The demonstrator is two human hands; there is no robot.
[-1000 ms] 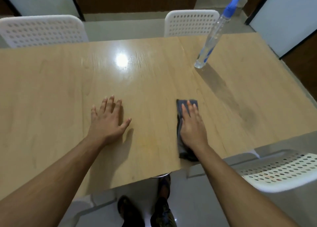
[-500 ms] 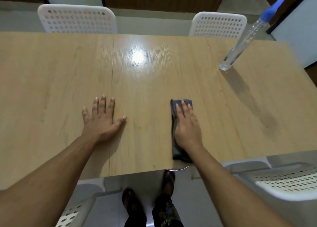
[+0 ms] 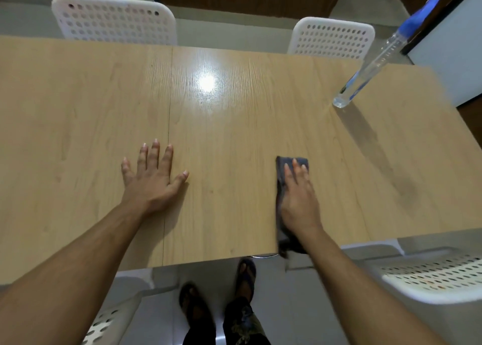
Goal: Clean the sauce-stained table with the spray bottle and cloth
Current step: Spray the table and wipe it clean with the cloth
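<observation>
The light wooden table (image 3: 234,125) fills the view. My right hand (image 3: 300,198) lies flat with straight fingers on a dark grey cloth (image 3: 281,185) near the front edge, and the cloth's near end hangs over that edge. Palm down, my left hand (image 3: 152,180) rests on the bare wood to the left, fingers spread. A clear spray bottle (image 3: 370,65) with a blue top stands at the far right of the table, an arm's length beyond the cloth. I see no distinct sauce stain on the wood.
Two white perforated chairs (image 3: 114,21) (image 3: 332,39) stand behind the far edge. Another white chair (image 3: 433,277) sits at the near right and one (image 3: 104,323) at the near left. My feet (image 3: 221,292) are on the tiled floor below the front edge.
The view has swung leftward, so the table shifts right in frame. My right hand with the cloth has slid slightly toward the front edge. My left hand stays flat on the wood.
</observation>
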